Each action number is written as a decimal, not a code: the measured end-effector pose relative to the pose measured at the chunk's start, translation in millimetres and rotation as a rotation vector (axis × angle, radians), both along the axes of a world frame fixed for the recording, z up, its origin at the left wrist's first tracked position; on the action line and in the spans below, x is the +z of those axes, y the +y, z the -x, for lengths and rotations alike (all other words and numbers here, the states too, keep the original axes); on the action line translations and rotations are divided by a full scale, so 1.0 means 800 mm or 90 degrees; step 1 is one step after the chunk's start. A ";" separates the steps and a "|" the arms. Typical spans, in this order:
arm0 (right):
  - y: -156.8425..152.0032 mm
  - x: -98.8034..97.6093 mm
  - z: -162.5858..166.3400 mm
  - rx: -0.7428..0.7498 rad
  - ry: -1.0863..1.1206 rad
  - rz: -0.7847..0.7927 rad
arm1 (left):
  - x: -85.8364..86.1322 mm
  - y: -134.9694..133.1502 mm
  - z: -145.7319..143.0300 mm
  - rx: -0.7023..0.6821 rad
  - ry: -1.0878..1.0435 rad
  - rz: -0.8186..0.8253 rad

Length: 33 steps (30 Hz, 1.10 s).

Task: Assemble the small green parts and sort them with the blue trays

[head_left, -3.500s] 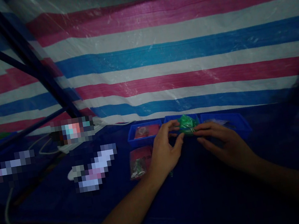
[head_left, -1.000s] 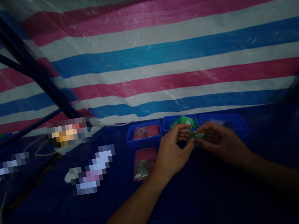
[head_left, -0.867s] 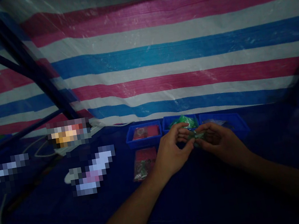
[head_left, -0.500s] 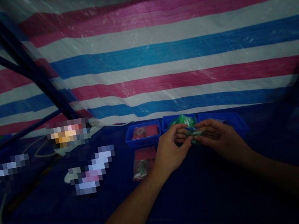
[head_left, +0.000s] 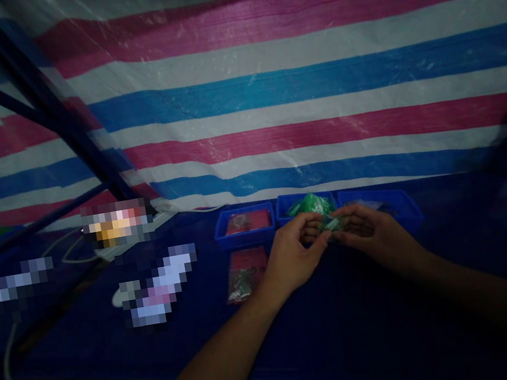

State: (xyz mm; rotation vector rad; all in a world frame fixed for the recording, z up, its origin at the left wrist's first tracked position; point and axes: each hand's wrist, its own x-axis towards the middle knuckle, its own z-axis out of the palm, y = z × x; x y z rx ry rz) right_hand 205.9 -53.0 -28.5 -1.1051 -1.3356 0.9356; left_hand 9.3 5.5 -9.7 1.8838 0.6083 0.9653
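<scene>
Between the fingertips of the left hand [head_left: 288,255] and the right hand [head_left: 382,233] is a small greenish, shiny piece [head_left: 332,223], picked up and not yet set down; its handling seems partway along, though how much remains cannot be told. Thumb and fingers of each hand are curled narrow, pinching it from either side. Just beyond the fingers, a green bundle [head_left: 316,203] lies in the middle tray [head_left: 282,216]; to their left, a red packet [head_left: 250,260] rests on the table [head_left: 344,324].
</scene>
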 end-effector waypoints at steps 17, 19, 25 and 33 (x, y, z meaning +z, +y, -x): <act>-0.006 0.000 0.002 -0.109 -0.067 -0.065 | 0.021 -0.014 0.011 0.132 0.076 -0.206; -0.010 0.002 0.003 -0.132 -0.144 -0.103 | 0.021 -0.017 0.012 0.089 0.089 -0.159; -0.017 0.013 0.007 -0.150 -0.366 -0.234 | 0.014 -0.015 0.010 0.040 0.060 -0.053; -0.014 0.013 -0.001 -0.198 -0.334 -0.259 | 0.017 -0.014 0.014 0.025 0.066 0.039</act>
